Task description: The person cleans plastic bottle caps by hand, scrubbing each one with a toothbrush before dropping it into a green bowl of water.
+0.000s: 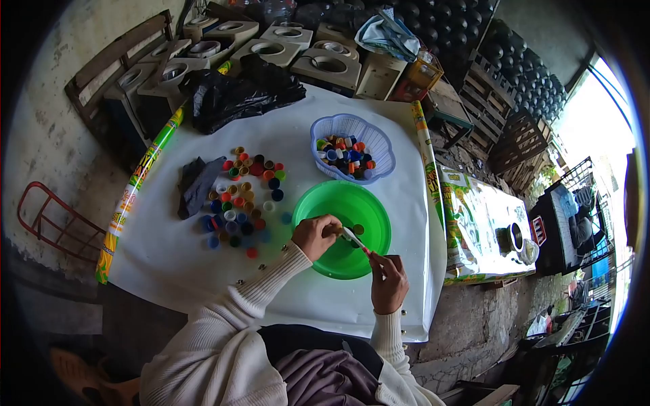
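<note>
Over the green basin (318,199), both hands meet at a slim brush (356,239), white toward its head and red near its handle; it looks like a toothbrush. My right hand (389,284) pinches the handle. My left hand (314,237) is closed on a small yellowish-brown bottle cap (338,230), mostly hidden by the fingers, and the brush head touches it. A dark round cap (358,229) shows inside the basin. Left of the basin, many coloured bottle caps (238,201) lie loose on the white sheet. Behind it, a lavender plastic basket (388,162) holds more caps.
A dark grey cloth (198,187) lies left of the loose caps. A black plastic bag (237,95) rests at the table's back left. Several stove-like blocks (328,66) stand behind. To the right is a second covered table (484,227).
</note>
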Tool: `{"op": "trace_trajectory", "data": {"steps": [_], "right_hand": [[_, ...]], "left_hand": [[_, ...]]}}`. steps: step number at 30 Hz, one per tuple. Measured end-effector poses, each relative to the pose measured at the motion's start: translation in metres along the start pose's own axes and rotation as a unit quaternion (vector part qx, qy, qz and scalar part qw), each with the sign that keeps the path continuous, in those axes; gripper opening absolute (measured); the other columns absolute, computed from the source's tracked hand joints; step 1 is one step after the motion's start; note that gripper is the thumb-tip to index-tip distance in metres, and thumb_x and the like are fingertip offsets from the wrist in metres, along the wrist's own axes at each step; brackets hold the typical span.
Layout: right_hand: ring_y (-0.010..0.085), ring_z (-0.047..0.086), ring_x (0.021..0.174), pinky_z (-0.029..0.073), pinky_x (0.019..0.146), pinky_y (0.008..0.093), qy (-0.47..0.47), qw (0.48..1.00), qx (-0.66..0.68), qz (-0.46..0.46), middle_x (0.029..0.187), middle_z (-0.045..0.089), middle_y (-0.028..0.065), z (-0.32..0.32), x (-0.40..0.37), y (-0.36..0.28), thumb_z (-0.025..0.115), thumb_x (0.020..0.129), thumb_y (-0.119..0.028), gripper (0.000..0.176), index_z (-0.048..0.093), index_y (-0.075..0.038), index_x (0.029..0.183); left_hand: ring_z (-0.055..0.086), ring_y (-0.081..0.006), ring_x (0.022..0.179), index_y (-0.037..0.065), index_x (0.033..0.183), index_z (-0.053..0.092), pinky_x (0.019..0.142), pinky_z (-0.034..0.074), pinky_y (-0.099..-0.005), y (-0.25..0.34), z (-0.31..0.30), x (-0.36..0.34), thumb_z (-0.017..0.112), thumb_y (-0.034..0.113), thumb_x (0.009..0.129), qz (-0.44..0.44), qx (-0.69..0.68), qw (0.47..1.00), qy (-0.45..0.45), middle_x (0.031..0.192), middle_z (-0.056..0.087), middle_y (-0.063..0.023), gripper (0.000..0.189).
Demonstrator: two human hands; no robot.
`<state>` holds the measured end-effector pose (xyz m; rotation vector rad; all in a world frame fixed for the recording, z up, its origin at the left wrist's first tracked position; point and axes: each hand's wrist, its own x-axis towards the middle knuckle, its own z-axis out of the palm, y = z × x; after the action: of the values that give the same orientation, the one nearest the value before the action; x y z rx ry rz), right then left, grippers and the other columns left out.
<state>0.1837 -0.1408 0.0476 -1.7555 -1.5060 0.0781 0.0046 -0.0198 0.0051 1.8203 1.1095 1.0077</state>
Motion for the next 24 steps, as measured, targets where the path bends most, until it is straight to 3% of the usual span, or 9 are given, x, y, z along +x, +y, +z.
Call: {"op": "trace_trajectory", "data": {"steps": [2,5,11,14,17,20,24], "right_hand": [[0.0211,0.070,0.071,0.055,0.061,0.0304,0.040,0.999,0.016,0.024,0.090,0.068,0.0074,0.004,0.000,-0.007,0.075,0.090,-0.013,0.013,0.076,-0.009,0.102],[0.0217,0.069,0.071,0.055,0.061,0.0305,-0.012,1.000,-0.008,0.017,0.090,0.068,0.0075,0.008,-0.007,-0.017,0.075,0.090,-0.013,0.013,0.076,-0.010,0.102],[0.0216,0.069,0.070,0.053,0.060,0.0311,0.065,0.997,0.000,0.042,0.089,0.068,0.0077,0.019,-0.018,-0.027,0.075,0.090,-0.014,0.013,0.076,-0.010,0.102],[0.0214,0.069,0.070,0.053,0.059,0.0316,0.018,0.997,-0.043,0.060,0.089,0.068,0.0081,0.019,-0.023,-0.031,0.074,0.091,-0.014,0.012,0.076,-0.010,0.102],[0.0212,0.068,0.070,0.052,0.059,0.0317,0.093,0.994,0.003,0.055,0.089,0.068,0.0079,0.022,-0.025,-0.029,0.074,0.091,-0.014,0.012,0.076,-0.009,0.102],[0.0206,0.070,0.069,0.051,0.058,0.0323,0.021,0.997,-0.039,0.057,0.090,0.068,0.0041,0.020,-0.025,-0.027,0.073,0.091,-0.017,0.013,0.075,-0.013,0.103],[0.0208,0.068,0.066,0.050,0.057,0.0328,0.067,0.997,-0.024,0.036,0.088,0.067,0.0034,0.019,-0.021,-0.022,0.073,0.091,-0.018,0.012,0.076,-0.013,0.102]], "left_hand": [[0.073,-0.0231,0.086,0.006,0.099,0.069,0.076,0.058,-0.0338,-0.004,-0.003,0.003,0.073,0.005,0.082,0.047,-0.002,0.999,-0.004,0.096,0.074,-0.0086,0.017],[0.072,-0.0247,0.085,0.005,0.100,0.069,0.077,0.058,-0.0343,-0.006,-0.007,0.005,0.073,0.005,0.082,0.049,0.019,0.998,-0.027,0.095,0.074,-0.0102,0.019],[0.072,-0.0259,0.085,0.006,0.105,0.071,0.079,0.058,-0.0340,-0.006,-0.012,0.003,0.072,0.005,0.081,0.031,0.005,0.998,-0.061,0.096,0.074,-0.0107,0.024],[0.073,-0.0239,0.084,0.006,0.108,0.071,0.079,0.059,-0.0335,-0.009,-0.009,0.002,0.072,0.007,0.082,0.013,-0.018,0.997,-0.070,0.095,0.074,-0.0102,0.025],[0.074,-0.0217,0.083,0.006,0.109,0.070,0.077,0.059,-0.0332,-0.013,-0.010,0.001,0.072,0.008,0.084,0.045,-0.028,0.996,-0.069,0.093,0.075,-0.0091,0.025],[0.074,-0.0202,0.081,0.006,0.109,0.070,0.076,0.059,-0.0331,-0.014,-0.010,0.002,0.072,0.009,0.085,0.052,-0.034,0.996,-0.067,0.091,0.075,-0.0086,0.024],[0.074,-0.0173,0.085,0.004,0.110,0.070,0.079,0.059,-0.0304,-0.006,-0.013,0.003,0.075,0.006,0.084,0.019,0.002,0.996,-0.088,0.094,0.076,-0.0084,0.027]]}}
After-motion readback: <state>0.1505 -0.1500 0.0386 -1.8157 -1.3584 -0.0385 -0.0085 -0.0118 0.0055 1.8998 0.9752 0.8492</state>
